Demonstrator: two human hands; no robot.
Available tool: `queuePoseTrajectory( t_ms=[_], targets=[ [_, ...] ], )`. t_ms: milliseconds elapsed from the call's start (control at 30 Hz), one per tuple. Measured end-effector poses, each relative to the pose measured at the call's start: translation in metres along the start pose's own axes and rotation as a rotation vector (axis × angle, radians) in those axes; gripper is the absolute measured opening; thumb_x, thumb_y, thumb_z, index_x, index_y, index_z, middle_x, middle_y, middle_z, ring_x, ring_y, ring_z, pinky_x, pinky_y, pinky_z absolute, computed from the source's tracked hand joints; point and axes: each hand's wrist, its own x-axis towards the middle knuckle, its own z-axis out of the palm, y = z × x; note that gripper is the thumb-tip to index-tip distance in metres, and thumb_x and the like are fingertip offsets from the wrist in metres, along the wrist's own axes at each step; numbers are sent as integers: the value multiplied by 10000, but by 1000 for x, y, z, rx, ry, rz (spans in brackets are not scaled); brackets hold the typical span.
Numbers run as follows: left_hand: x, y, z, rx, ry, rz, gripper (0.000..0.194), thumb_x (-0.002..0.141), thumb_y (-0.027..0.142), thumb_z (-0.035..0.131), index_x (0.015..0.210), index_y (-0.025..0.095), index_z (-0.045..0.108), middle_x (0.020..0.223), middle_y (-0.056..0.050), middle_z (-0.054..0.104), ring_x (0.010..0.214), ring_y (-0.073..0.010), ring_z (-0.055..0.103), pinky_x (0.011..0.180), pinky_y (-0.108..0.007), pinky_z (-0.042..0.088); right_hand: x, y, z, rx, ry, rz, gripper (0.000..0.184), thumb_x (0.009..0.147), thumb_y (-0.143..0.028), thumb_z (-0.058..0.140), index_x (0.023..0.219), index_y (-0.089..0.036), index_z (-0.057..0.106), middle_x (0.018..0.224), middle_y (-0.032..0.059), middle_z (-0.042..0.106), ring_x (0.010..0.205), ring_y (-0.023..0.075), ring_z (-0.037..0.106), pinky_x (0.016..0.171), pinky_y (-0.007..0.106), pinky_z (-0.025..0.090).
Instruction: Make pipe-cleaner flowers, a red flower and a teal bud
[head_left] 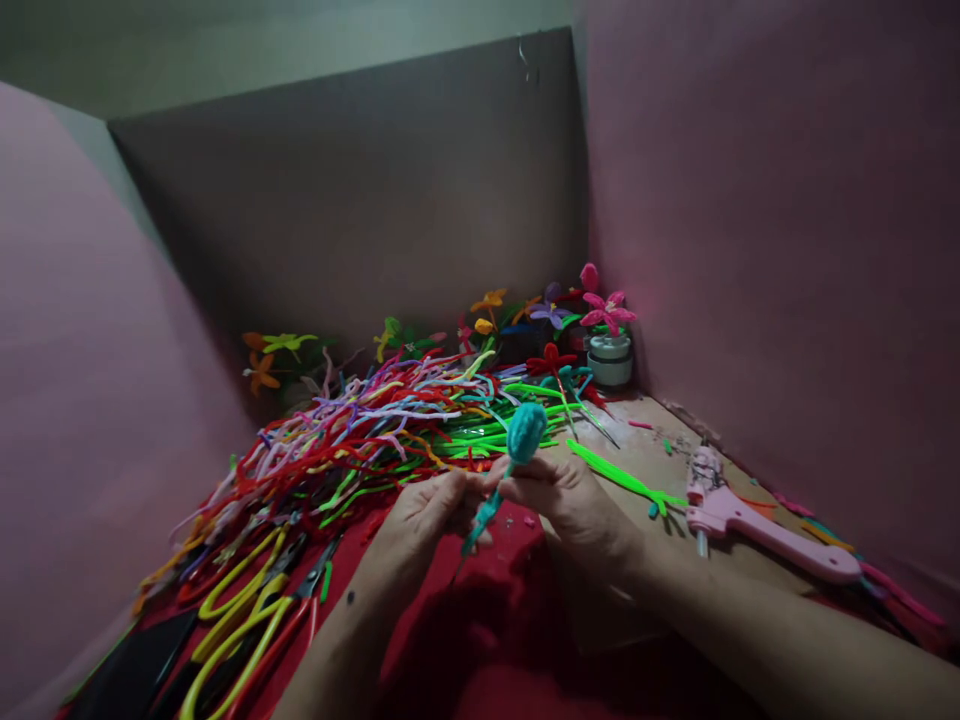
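A teal pipe-cleaner flower bud [527, 432] is held upright, slightly tilted, in front of me. Its stem is wrapped in teal down to a thin bare wire end. My right hand [574, 500] is closed, pinching the stem just under the bud. On the other side, my left hand [433, 505] is closed around the stem, with some fingertips hidden behind it. Just beyond both hands lies a large heap of loose pipe cleaners [322, 450] in many colours. A bright green bundle of pipe cleaners [611, 467] rests right of my right hand.
A pink glue gun [772, 530] lies on the board at right. Yellow-handled scissors [240, 650] and pliers [319, 575] are at lower left, beside a dark flat object [135, 665]. Finished flowers stand at the back, one pink [609, 312] in a small pot [609, 362]. Panels enclose the work area.
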Motion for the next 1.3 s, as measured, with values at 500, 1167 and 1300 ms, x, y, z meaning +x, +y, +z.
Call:
queuePoseTrajectory(
  t_ms=[500,1167,1300],
  targets=[
    [-42,55,39,486,247,668,353,734,181,684,1070,270,621,765,21,511,727,-102,488,675,-208,411,2,-2,-12,-908,60,-828,140,854,-145,529,851,-215,650,846,25,677,816,178,507,782,373,384],
    [-55,64,39,987,229,822,197,765,99,630,943,181,618,796,-5,629,694,-86,584,603,-165,470,1,-1,-11,-1185,24,-982,199,901,-202,452,825,-192,636,774,19,682,801,168,528,809,373,390],
    [-56,64,38,1094,200,848,154,780,146,625,931,175,619,778,-15,644,680,-100,592,590,-183,472,1,-2,-11,-1209,-1,-996,184,887,-157,460,823,-201,627,761,15,677,780,161,541,813,366,392]
  ],
)
